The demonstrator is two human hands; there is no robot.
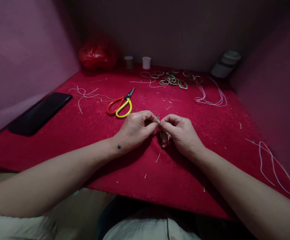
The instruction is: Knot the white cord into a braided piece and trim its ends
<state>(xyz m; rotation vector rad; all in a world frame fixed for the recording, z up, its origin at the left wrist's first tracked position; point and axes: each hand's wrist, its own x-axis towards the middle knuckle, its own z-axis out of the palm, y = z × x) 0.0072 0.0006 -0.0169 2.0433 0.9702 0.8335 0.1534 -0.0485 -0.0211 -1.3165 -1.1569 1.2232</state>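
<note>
The left hand [138,129] and the right hand [181,132] meet at the middle of the frame, fingertips almost touching. The left thumb and forefinger are pressed together on a small knotted bit of cord [160,148], whose tip pokes up just above them. The right thumb and forefinger close on the same bit from the other side, leaving scarcely any gap between the two pinches. From there the cord's loose tail hangs below the fingers, slanting down and left over the red cloth [92,136]. The left hand's other fingers are curled and largely hidden behind its thumb. The right hand's lower fingers are bent under the palm near a bunched part; the shadow there makes it impossible to tell whether they grip it.

Just up and left of the left hand, the scissors [124,103] lie with red and yellow handles, blades pointing toward the top of the frame. A tangle of thread [88,95] is left of them, beside the phone [41,114] at the left edge of the cloth. Knotted loops [171,81] lie at upper centre, below and right of the white cup [146,62]. The red bag [98,56] sits at upper left, the bottle [226,65] at upper right.
</note>
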